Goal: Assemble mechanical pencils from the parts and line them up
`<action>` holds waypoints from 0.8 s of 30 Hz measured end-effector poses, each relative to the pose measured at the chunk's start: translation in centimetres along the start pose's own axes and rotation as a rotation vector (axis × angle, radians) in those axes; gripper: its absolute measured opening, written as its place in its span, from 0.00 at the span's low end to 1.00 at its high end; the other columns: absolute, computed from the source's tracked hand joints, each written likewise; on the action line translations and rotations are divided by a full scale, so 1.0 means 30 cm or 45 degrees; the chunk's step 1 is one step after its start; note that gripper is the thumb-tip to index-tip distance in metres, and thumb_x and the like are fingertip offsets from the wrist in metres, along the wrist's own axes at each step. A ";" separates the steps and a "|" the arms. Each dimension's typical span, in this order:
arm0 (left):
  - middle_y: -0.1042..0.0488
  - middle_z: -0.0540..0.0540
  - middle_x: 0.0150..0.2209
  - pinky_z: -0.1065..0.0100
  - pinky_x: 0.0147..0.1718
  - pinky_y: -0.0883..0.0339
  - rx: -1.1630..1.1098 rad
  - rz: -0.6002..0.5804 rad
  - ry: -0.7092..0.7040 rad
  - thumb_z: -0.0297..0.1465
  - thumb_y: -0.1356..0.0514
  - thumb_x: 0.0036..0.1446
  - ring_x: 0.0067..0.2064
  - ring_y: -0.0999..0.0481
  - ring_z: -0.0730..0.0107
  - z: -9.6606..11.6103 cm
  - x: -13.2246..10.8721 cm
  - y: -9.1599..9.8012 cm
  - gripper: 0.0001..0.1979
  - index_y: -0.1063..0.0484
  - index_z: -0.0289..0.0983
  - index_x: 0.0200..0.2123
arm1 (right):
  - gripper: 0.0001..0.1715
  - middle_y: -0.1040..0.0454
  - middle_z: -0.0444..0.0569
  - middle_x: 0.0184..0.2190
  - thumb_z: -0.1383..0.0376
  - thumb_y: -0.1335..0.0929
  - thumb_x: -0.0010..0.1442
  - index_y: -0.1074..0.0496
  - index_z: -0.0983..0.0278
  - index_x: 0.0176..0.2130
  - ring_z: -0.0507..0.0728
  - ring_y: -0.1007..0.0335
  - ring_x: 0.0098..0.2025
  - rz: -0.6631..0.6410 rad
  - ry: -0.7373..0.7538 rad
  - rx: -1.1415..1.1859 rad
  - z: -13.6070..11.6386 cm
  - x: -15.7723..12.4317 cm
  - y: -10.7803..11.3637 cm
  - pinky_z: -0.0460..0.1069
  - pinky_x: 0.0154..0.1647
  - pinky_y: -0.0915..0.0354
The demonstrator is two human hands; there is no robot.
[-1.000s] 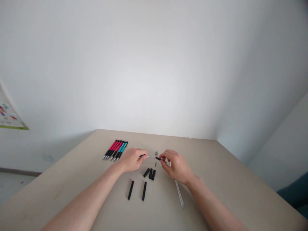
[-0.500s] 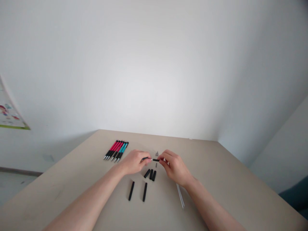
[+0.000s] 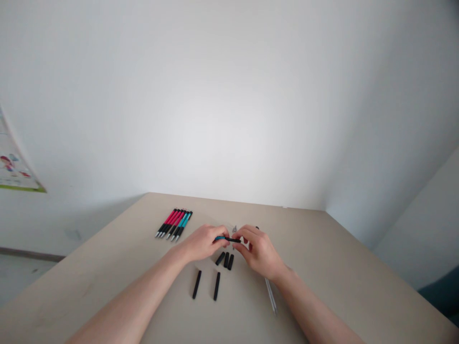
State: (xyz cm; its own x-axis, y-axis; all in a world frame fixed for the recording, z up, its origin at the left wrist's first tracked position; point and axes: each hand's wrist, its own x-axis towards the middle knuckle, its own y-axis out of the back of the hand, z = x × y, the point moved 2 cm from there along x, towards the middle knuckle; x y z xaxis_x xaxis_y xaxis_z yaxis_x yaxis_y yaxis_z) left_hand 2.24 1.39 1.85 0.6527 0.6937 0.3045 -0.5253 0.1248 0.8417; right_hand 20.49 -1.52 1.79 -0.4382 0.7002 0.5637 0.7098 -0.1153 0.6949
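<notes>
Above the table, a blue pen barrel with a black grip (image 3: 232,240) lies level between my two hands. My left hand (image 3: 205,241) is closed on its blue end. With thumb and fingertips, my right hand (image 3: 258,246) pinches the black end. Just below are several short black tubes (image 3: 226,260), with two longer black tubes (image 3: 197,284) nearer to me. Small metallic pieces (image 3: 234,229), too small to make out, lie behind the hands. Thin white pen refills (image 3: 271,296) lie partly hidden by my right forearm.
A row of red and blue pens (image 3: 174,223) with black grips lies at the back left of the beige table (image 3: 172,310). A white wall (image 3: 229,119) rises behind the table. A poster (image 3: 16,167) hangs at far left.
The black grip now meets the blue barrel, where a pale gap showed between the hands before. More of the blue barrel shows at my left fingers.
</notes>
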 end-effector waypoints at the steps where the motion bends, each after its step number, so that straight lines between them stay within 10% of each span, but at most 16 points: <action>1: 0.24 0.52 0.35 0.74 0.37 0.39 -0.005 0.001 0.000 0.32 0.46 0.61 0.36 0.26 0.72 -0.002 0.000 0.001 0.07 0.30 0.41 0.39 | 0.06 0.29 0.49 0.33 0.68 0.35 0.59 0.30 0.63 0.39 0.54 0.35 0.32 0.000 -0.010 -0.006 -0.001 -0.002 0.002 0.47 0.31 0.39; 24: 0.25 0.51 0.31 0.73 0.36 0.39 0.021 0.007 -0.048 0.33 0.49 0.63 0.34 0.27 0.72 -0.005 -0.001 0.008 0.10 0.29 0.38 0.34 | 0.08 0.28 0.49 0.30 0.66 0.36 0.60 0.28 0.63 0.39 0.54 0.34 0.32 -0.008 -0.079 -0.114 0.004 -0.001 0.002 0.47 0.32 0.41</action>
State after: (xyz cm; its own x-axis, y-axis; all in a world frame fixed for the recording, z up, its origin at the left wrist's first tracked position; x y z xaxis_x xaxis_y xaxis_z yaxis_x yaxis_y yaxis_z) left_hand 2.03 1.51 1.97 0.6704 0.6668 0.3256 -0.5199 0.1090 0.8472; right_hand 20.61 -1.45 1.76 -0.4056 0.7433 0.5320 0.6537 -0.1710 0.7372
